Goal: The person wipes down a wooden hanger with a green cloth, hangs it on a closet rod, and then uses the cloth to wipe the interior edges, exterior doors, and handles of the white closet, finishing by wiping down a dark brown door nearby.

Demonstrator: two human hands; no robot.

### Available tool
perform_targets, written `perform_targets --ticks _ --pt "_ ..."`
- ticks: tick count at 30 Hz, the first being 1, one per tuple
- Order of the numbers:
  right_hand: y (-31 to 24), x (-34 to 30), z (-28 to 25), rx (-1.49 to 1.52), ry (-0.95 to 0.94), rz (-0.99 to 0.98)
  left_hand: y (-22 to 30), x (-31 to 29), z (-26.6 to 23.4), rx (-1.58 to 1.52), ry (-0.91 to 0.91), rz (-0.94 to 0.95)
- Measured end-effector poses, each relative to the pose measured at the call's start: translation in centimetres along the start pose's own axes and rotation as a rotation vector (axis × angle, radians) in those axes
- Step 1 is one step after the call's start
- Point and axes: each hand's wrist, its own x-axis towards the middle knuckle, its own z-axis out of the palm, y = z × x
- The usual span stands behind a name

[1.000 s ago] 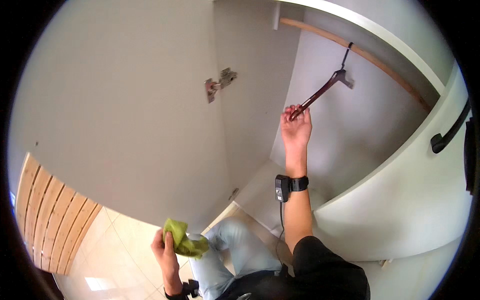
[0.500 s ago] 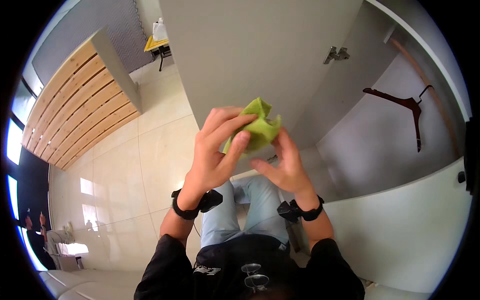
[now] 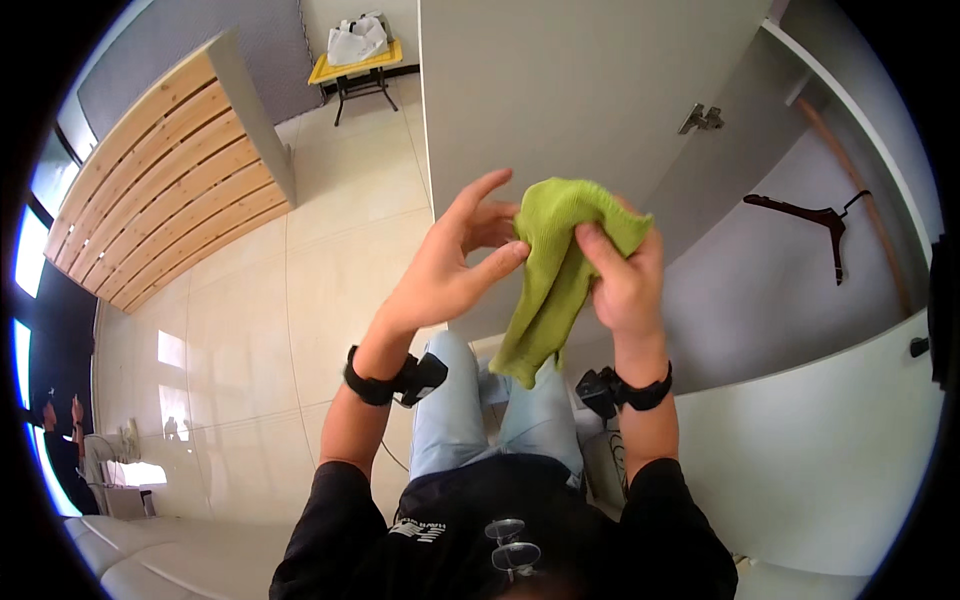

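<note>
A green ribbed cloth [image 3: 560, 250] hangs in loose folds in front of me, its lower end dangling above my knees. My right hand [image 3: 625, 275] grips its upper right part, thumb pressed on the front and the other fingers mostly hidden behind the fabric. At the cloth's left edge is my left hand [image 3: 465, 255], fingers spread and the index finger pointing up. Its thumb tip reaches the edge; whether it touches the fabric I cannot tell.
A tall grey cabinet door [image 3: 560, 90] stands ahead, with a metal hinge [image 3: 700, 119]. Inside the cabinet on the right, a dark hanger [image 3: 800, 210] hangs from a rod [image 3: 850, 160]. At left are a slatted wooden panel [image 3: 170, 180] and a yellow folding table [image 3: 355, 65] bearing a white bag.
The bunched cloth has opened out and hangs longer. My right hand has risen and taken hold of its upper right, while my left hand's fingers have spread at the left edge.
</note>
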Motion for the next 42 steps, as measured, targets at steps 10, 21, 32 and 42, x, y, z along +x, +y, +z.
perform_targets --ticks 10,21,32,42 --pt "1.0 3.2 -1.3 -0.161 0.135 -0.097 0.0 1.2 -4.4 0.124 0.036 -0.073" --pt "-1.7 6.0 -1.0 -0.874 0.309 -0.154 5.1 4.8 -4.8 1.157 0.382 0.388" --pt "-0.9 8.1 -0.1 -0.053 0.283 -0.381 5.2 5.7 -3.5 0.943 0.384 0.586" --pt "0.2 10.6 2.1 -0.503 0.241 -0.786 1.3 10.0 -4.6 1.092 0.395 0.708"
